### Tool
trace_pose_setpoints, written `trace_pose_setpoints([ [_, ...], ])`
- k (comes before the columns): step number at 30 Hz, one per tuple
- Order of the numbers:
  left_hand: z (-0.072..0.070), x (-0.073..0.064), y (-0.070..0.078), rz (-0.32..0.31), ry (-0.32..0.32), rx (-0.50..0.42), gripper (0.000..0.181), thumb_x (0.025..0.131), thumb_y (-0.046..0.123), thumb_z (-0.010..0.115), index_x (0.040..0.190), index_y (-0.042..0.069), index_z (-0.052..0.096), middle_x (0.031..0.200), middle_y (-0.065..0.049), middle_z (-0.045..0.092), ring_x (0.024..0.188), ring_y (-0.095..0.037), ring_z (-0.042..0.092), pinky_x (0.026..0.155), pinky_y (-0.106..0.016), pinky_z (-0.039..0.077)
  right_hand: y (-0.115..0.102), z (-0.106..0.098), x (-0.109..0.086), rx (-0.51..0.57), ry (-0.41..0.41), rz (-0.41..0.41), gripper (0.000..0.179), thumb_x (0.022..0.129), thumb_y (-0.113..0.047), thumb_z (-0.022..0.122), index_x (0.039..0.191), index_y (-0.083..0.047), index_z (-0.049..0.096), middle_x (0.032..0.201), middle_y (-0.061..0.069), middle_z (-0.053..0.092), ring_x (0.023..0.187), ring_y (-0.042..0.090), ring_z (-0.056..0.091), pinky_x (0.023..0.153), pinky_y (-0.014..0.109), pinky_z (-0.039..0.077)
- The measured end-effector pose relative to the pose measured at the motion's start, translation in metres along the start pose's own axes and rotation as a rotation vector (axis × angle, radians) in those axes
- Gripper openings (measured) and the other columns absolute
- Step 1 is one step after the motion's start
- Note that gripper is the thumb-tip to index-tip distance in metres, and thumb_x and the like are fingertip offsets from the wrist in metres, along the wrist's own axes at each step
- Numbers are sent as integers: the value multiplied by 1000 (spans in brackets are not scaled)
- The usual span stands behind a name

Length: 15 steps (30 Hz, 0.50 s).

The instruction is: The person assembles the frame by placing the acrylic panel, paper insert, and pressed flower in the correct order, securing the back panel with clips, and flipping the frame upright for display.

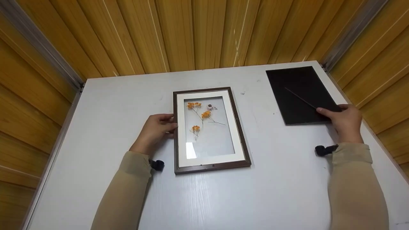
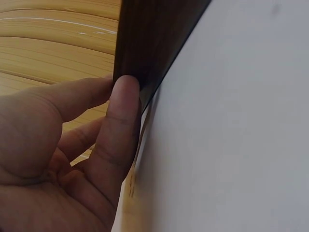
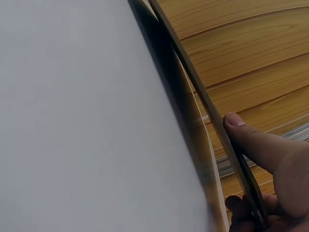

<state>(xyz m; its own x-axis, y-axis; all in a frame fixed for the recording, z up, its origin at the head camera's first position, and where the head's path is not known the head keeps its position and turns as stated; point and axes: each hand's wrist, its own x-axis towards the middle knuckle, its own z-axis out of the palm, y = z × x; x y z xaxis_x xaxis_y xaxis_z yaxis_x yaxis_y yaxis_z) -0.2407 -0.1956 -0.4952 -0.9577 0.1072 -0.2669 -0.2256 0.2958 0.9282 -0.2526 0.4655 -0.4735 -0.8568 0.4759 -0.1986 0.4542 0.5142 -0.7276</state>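
Floral picture frame (image 1: pixel 212 168) between my hands: left hand (image 1: pixel 155 130) touching its left side, fingers loose; right hand (image 1: pixel 347 123) pinching black board (image 1: pixel 306 86).

Glass (image 1: pixel 212 143) is reflecting bright patch; table (image 1: pixel 198 201) is showing soft sheen; wrist views are looking dimmer, softer.

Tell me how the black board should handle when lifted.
The black board looks stiff: gripped by the right hand near one corner, its edges run straight. Its thin edge suggests it's light for its size. Being flat, it seems unlikely to roll.
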Motion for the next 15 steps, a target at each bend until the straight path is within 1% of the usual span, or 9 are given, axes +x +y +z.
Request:
trace_pose_setpoints([
  [2,0,0,1,0,-1,7,55,107,9,77,159,1,62,146,-20,69,110,-22,79,91,-29,71,-3,1,1,43,-10,26,123,95,-67,83,178,0,23,183,27,30,165,40,39,139,49,40],
  [3,0,0,0,0,0,12,55,107,10,77,158,1,62,145,-20,69,110,-22,78,91,-28,71,-4,0,1,70,-11,50,122,95,-68,82,179,-3,23,180,25,37,159,35,45,135,43,45],
  [5,0,0,0,2,2,16,54,107,10,77,158,1,62,145,-21,70,111,-22,78,91,-28,71,-9,-2,2,153,-14,101,118,96,-69,80,180,-9,24,165,13,52,142,23,55,120,29,51],
  [6,-1,0,0,6,3,17,54,107,9,77,158,0,63,144,-21,71,111,-22,78,91,-28,71,-11,-3,2,220,-13,124,113,96,-68,81,179,-12,29,154,5,58,132,17,57,110,23,54],
  [7,-1,0,-1,11,3,16,54,107,9,78,158,0,63,144,-22,71,111,-22,78,91,-28,71,-12,-4,1,290,-18,149,107,96,-68,81,176,-14,36,143,-2,59,123,11,56,101,19,54],
  [9,-1,0,-1,18,4,15,54,106,9,78,157,0,63,144,-22,72,110,-22,79,91,-29,71,-14,-7,0,431,-28,187,86,97,-65,82,163,-20,51,123,-12,56,109,4,54,85,16,54],
  [11,-2,0,0,22,4,9,53,106,9,78,157,0,63,144,-23,72,110,-22,79,91,-29,71,-13,-7,-1,588,-66,207,65,99,-56,84,147,-20,59,116,-10,59,103,7,55,76,19,55],
  [13,-2,0,0,20,2,6,54,106,9,78,157,-1,63,144,-23,72,109,-22,79,92,-29,71,-11,-7,-2,710,-114,212,49,101,-48,85,134,-20,62,114,-7,61,101,11,59,72,21,55],
  [15,-2,0,1,14,1,10,54,106,10,78,157,0,63,145,-23,71,109,-22,79,92,-29,71,-8,-6,-1,824,-178,208,41,104,-40,85,130,-17,63,114,-4,63,102,13,62,75,23,57],
])
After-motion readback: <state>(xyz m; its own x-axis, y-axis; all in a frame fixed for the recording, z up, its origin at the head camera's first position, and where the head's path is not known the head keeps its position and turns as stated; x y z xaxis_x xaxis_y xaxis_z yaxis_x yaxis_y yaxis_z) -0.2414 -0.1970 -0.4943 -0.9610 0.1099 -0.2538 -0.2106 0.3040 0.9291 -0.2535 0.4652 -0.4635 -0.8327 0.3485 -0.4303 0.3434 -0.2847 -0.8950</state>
